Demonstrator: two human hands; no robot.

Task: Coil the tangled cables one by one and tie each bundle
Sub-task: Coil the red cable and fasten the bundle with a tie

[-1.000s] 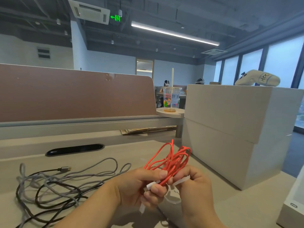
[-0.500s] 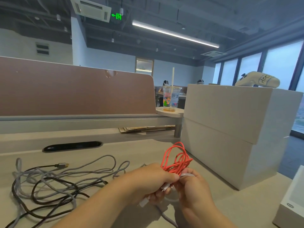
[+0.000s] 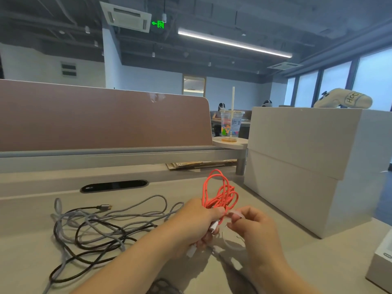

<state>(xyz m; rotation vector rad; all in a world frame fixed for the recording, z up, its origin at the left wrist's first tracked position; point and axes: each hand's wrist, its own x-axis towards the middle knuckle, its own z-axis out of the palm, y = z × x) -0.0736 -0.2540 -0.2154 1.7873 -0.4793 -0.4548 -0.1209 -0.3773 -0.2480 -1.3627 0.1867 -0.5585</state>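
A coiled orange cable (image 3: 220, 193) stands up from my left hand (image 3: 194, 224), which grips the bundle at its lower end; white connectors poke out below the fingers. My right hand (image 3: 253, 229) pinches a thin white tie strap (image 3: 234, 214) that passes around the bundle's base and loops down toward the desk. On the desk to the left lie a grey braided cable (image 3: 135, 205) and a black cable (image 3: 91, 234), tangled together and loose, with a metal plug end (image 3: 105, 207) pointing right.
Two stacked white boxes (image 3: 307, 166) stand close on the right, with a white controller (image 3: 343, 99) on top. Another white box corner (image 3: 381, 264) sits at the lower right. A desk divider (image 3: 101, 117), a cable slot (image 3: 114, 185) and a drink cup (image 3: 231, 126) lie behind.
The orange bundle has been drawn tighter and more upright. My right hand shifted from holding the bundle's side to pinching the white strap at its base. The view has tilted slightly.
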